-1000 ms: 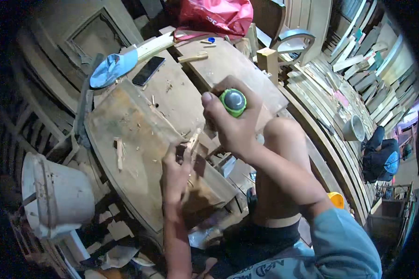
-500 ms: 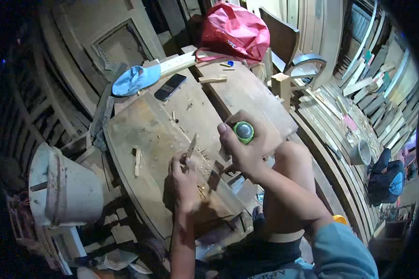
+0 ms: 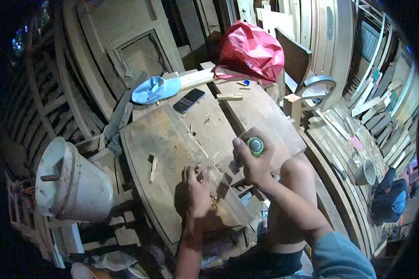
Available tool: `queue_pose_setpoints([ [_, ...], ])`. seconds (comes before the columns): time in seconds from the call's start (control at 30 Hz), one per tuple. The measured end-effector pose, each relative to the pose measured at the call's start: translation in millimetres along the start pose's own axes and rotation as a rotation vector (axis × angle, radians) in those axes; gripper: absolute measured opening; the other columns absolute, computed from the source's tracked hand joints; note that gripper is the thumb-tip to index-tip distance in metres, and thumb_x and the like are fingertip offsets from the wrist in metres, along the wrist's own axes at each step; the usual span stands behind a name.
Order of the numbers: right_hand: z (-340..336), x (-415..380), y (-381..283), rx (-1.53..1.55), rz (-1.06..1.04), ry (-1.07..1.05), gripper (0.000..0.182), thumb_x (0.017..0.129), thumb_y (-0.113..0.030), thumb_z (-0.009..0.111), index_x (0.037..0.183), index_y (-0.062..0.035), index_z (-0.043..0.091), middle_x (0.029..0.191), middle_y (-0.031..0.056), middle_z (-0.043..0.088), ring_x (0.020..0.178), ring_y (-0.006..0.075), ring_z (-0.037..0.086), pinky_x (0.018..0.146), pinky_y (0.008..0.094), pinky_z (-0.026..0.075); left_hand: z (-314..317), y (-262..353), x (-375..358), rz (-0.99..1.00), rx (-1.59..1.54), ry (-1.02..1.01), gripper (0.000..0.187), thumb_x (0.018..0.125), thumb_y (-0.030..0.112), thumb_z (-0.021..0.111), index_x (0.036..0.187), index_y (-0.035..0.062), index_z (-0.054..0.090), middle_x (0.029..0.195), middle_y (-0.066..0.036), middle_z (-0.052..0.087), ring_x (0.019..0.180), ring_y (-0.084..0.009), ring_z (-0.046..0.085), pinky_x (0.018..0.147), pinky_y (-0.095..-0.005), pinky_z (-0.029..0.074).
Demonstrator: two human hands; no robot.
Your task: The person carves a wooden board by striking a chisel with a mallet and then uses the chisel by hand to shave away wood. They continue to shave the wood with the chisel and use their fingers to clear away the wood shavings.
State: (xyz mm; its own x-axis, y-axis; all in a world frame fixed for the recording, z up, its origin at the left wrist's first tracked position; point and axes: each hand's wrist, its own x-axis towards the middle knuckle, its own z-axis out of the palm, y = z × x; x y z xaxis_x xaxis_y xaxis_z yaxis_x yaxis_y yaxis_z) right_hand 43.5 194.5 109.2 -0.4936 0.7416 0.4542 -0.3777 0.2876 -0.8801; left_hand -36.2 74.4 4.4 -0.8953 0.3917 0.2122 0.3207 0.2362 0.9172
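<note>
My right hand (image 3: 256, 160) is wrapped round a tool handle with a green and grey round end (image 3: 255, 146), held upright over the boards. The tool's lower part is mostly hidden by my fingers. Close by on the left, my left hand (image 3: 199, 193) has curled fingers low over the wooden work surface (image 3: 144, 139). What its fingertips hold is too blurred to make out. Wood shavings (image 3: 214, 174) lie beside these fingertips. A small split wood piece (image 3: 152, 168) rests further left on the same surface.
A phone (image 3: 189, 101), a light blue cap (image 3: 156, 90) and a red bag (image 3: 252, 51) lie toward the back. At left is a white bucket (image 3: 88, 186). My bent knee (image 3: 297, 174) is beside my right forearm. Stacked planks (image 3: 330, 153) stand at right.
The whole view has shifted, so the scene sits lower and further right. The thin wood piece that stuck up from my left fingers is no longer distinct. My right hand still grips the tool handle.
</note>
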Motion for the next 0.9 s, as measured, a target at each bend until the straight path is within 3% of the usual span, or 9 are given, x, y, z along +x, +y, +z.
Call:
queue_pose_setpoints([
  [0.03, 1, 0, -1, 0.025, 0.014, -0.001, 0.022, 0.083, -0.01, 0.067, 0.069, -0.0016, 0.053, 0.057, -0.0009, 0.051, 0.054, 0.0044, 0.045, 0.048, 0.0225, 0.035, -2, 1, 2, 0.077, 0.136, 0.047, 0.021, 0.083, 0.008, 0.061, 0.103, 0.0013, 0.057, 0.099, -0.016, 0.058, 0.098, -0.0315, 0.055, 0.088, -0.0385, 0.042],
  [0.13, 1, -1, -2, 0.111, 0.074, -0.02, 0.02, 0.085, -0.01, 0.066, 0.072, -0.0021, 0.053, 0.058, -0.0011, 0.051, 0.054, 0.0048, 0.046, 0.048, 0.022, 0.035, -10, 4, 2, 0.081, 0.223, -0.039, 0.016, 0.081, 0.005, 0.06, 0.097, -0.0002, 0.058, 0.099, -0.016, 0.058, 0.095, -0.0327, 0.055, 0.086, -0.0388, 0.042],
  [0.17, 1, -1, -2, 0.075, 0.06, -0.021, 0.02, 0.085, -0.01, 0.066, 0.072, -0.0021, 0.053, 0.058, -0.0013, 0.051, 0.054, 0.0047, 0.046, 0.048, 0.0218, 0.035, -7, -3, 8, 0.177, 0.183, -0.012, 0.014, 0.08, 0.003, 0.06, 0.094, 0.0001, 0.06, 0.095, -0.015, 0.058, 0.092, -0.0321, 0.055, 0.084, -0.0389, 0.043],
  [0.3, -1, -2, 2, 0.047, 0.062, -0.02, 0.019, 0.086, -0.009, 0.065, 0.074, -0.0024, 0.052, 0.059, -0.0018, 0.051, 0.054, 0.0046, 0.046, 0.048, 0.0217, 0.035, -2, -8, 4, 0.171, 0.083, -0.011, 0.013, 0.081, 0.003, 0.06, 0.094, 0.0012, 0.06, 0.091, -0.015, 0.058, 0.089, -0.0311, 0.055, 0.081, -0.0382, 0.044],
  [0.37, -3, -1, -1, 0.054, 0.047, -0.018, 0.019, 0.086, -0.009, 0.065, 0.074, -0.0026, 0.053, 0.06, -0.0019, 0.051, 0.054, 0.0046, 0.046, 0.048, 0.0218, 0.035, 0, -7, 2, 0.202, -0.028, 0.007, 0.014, 0.086, 0.012, 0.06, 0.095, 0.0008, 0.061, 0.093, -0.016, 0.057, 0.091, -0.0315, 0.057, 0.075, -0.0402, 0.048],
  [0.5, -9, 1, -2, 0.062, 0.053, -0.003, 0.017, 0.086, -0.009, 0.066, 0.077, -0.0027, 0.053, 0.062, -0.0015, 0.051, 0.054, 0.0044, 0.047, 0.047, 0.0214, 0.035, 2, -6, 3, 0.334, 0.005, -0.063, 0.015, 0.086, 0.012, 0.061, 0.097, 0.0005, 0.062, 0.094, -0.016, 0.057, 0.089, -0.0325, 0.055, 0.082, -0.0396, 0.045],
  [0.6, -11, 1, -13, 0.157, 0.115, -0.016, 0.017, 0.086, -0.01, 0.066, 0.079, -0.0036, 0.053, 0.061, 0.0004, 0.052, 0.049, 0.0057, 0.048, 0.044, 0.0215, 0.036, 6, -10, 4, 0.422, -0.02, -0.156, 0.015, 0.086, 0.01, 0.061, 0.098, 0.0017, 0.062, 0.095, -0.015, 0.057, 0.089, -0.0328, 0.055, 0.08, -0.0396, 0.045],
  [0.63, -11, 2, -13, 0.187, 0.103, 0.019, 0.016, 0.086, -0.01, 0.066, 0.079, -0.0038, 0.053, 0.06, 0.0007, 0.053, 0.048, 0.0063, 0.048, 0.043, 0.0219, 0.037, 8, -11, 1, 0.367, 0.023, -0.18, 0.016, 0.083, 0.006, 0.062, 0.099, 0.003, 0.063, 0.093, -0.014, 0.058, 0.091, -0.03, 0.056, 0.08, -0.039, 0.045],
  [0.9, -17, 9, -7, 0.356, 0.041, 0.075, 0.017, 0.087, -0.01, 0.066, 0.078, -0.0035, 0.052, 0.063, 0.0022, 0.056, 0.048, 0.0075, 0.051, 0.042, 0.0221, 0.039, 8, -10, 4, 0.443, 0.069, -0.255, 0.02, 0.08, 0.005, 0.064, 0.1, 0.0037, 0.062, 0.096, -0.013, 0.059, 0.092, -0.0325, 0.056, 0.083, -0.0401, 0.045],
])
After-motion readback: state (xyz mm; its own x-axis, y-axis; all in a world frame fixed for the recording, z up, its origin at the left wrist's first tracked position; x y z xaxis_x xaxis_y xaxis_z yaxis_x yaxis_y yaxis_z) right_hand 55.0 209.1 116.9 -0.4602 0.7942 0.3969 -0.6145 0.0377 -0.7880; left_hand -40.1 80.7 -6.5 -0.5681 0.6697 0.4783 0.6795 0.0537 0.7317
